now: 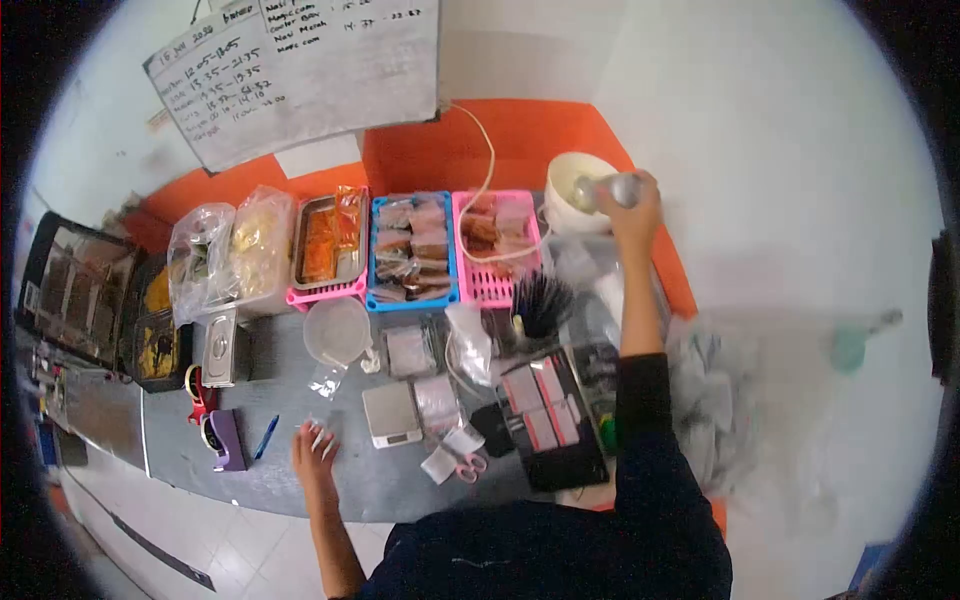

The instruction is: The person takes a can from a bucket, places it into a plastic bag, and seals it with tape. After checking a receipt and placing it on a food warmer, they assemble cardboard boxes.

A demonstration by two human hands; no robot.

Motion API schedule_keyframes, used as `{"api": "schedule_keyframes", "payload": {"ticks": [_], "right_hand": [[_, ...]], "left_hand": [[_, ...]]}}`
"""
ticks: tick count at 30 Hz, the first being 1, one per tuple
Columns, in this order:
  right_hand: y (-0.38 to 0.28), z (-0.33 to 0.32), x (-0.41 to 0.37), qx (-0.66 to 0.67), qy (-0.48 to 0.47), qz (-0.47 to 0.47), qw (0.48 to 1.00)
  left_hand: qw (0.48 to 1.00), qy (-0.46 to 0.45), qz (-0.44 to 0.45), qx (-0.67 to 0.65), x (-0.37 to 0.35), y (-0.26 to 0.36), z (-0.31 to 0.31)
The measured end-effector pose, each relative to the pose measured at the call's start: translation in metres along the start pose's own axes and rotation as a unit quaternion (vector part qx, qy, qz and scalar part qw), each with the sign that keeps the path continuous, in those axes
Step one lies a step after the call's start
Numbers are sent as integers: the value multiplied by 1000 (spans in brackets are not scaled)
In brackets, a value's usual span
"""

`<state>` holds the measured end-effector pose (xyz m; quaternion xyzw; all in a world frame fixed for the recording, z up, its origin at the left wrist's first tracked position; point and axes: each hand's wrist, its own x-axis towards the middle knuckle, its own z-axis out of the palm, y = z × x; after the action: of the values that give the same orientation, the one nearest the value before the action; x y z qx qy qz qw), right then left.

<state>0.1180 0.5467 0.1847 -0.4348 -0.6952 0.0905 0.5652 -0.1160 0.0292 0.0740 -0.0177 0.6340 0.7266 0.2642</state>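
Observation:
At the back right, my right hand (638, 210) is closed on a shiny silver metal thing (624, 190) with a rounded end. It is over the rim of a white bucket (573, 214), whose inside shows something pale; blur hides the metal thing's exact kind. My left hand (314, 458) is low over the table's front left, fingers bent around a small piece of clear plastic (318, 432). A blue pen (267, 437) lies to its left, and a white kitchen scale (392, 414) stands to its right.
Packets fill a blue basket (412, 298), a pink basket (490, 290) and a steel tray (343, 275). A clear round tub (336, 330), pink scissors (471, 467), a purple tape dispenser (228, 445) and a black folder (550, 462) lie nearer. A white cable (490, 150) hangs over the baskets.

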Motion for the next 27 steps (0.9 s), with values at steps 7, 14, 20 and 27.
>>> {"api": "schedule_keyframes", "payload": {"ticks": [7, 14, 20, 27], "right_hand": [[207, 90, 53, -199, -232, -6, 952], [208, 111, 59, -430, -386, 29, 816], [265, 164, 74, -243, -475, -108, 839], [220, 160, 64, -365, -426, -44, 827]], "left_hand": [[990, 142, 2, 4, -21, -31, -19], [973, 213, -88, -10, -18, -75, -24], [971, 218, -101, -17, -19, -87, -24], [972, 216, -97, 5, -24, -83, -10]]}}
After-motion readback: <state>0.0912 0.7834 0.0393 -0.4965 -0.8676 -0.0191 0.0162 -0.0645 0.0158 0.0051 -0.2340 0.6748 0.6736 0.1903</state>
